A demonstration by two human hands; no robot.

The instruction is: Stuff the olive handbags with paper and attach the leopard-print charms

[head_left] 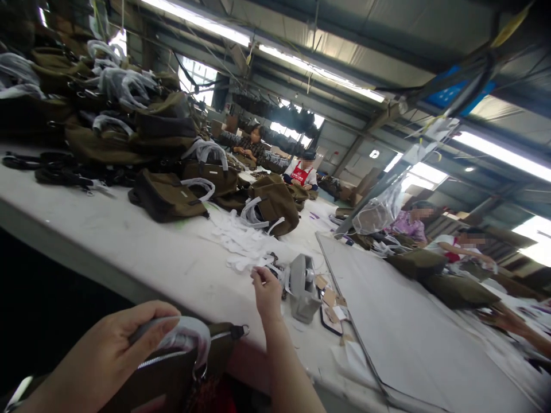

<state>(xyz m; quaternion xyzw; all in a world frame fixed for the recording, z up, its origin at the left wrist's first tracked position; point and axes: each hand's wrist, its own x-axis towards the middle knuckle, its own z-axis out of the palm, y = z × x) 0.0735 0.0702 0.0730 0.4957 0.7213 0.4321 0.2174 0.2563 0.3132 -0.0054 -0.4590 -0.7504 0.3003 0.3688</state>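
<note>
The left hand point(116, 350) is closed around the wrapped handle point(196, 332) of an olive bag point(172, 376), which sits at the near edge of the desk point(172, 258), low in the view, with a silver zipper point(159, 359) along its top and a metal ring point(245, 330) at one end. The right hand point(267, 287) is stretched out over the desk with thumb and fingers drawn together; whether anything is pinched between them I cannot tell. Just beyond its fingertips lies a loose heap of white strips point(241, 238), and right beside it stands a grey dispenser point(303, 292). Past that are some brown tags point(329, 297), near a long pale panel point(383, 304) with a dark edge. Farther back, two olive bags with wrapped handles rest on the desk, one on its side point(166, 198) and one tilted point(278, 206). Black straps point(64, 166) lie before a tall pile of bags point(112, 132) at the left. Across the desk, a person in a red apron point(300, 175) handles something olive.
</note>
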